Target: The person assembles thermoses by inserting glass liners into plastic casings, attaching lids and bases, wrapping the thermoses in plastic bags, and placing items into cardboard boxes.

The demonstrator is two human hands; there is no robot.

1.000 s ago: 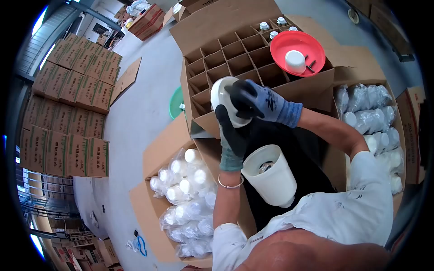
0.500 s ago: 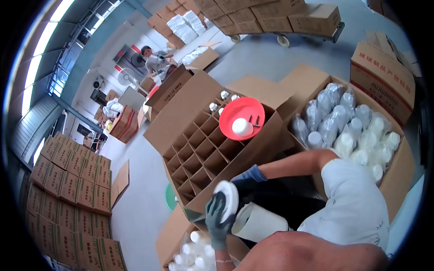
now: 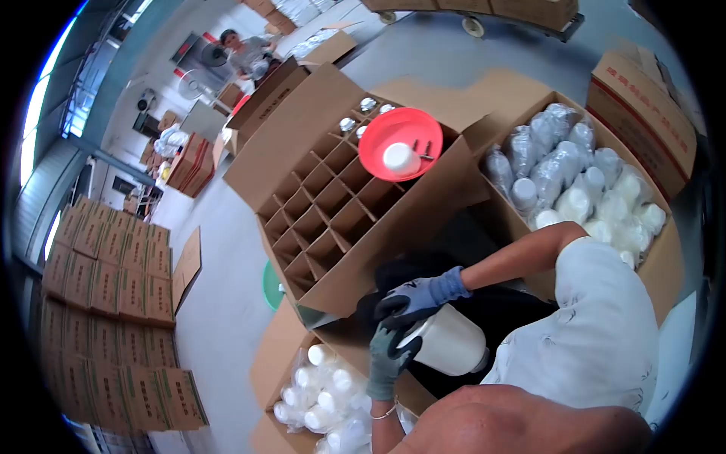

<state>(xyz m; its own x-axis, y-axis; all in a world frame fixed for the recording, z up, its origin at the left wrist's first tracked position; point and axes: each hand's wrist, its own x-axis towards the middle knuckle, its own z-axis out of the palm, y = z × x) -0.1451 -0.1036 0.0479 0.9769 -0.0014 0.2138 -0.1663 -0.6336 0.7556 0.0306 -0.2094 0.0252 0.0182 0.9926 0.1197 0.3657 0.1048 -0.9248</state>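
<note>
A white cylindrical container (image 3: 451,342) lies tilted against my lap, its end facing my two gloved hands. My right hand (image 3: 414,297), in a blue-grey glove with dark fingers, is closed over the upper side of that end. From below, my left hand (image 3: 393,352), in a grey-green glove with dark fingertips, grips the same end, its fingers meeting those of the right hand. The container's mouth and the round white lid are hidden under the gloves. Just beyond my hands stands a cardboard box (image 3: 378,253) with a divider grid.
A red bowl (image 3: 370,155) holding a white cap and small dark pieces sits on the divided box. Bagged white-capped bottles (image 3: 578,189) fill a carton at right; more white bottles (image 3: 325,393) lie in a carton at lower left. Stacked cartons (image 3: 113,272) stand at far left.
My right hand has moved onto the container's end, and my left hand has brought the white lid there, out of sight. The container's open mouth is now covered. My view has shifted slightly.
</note>
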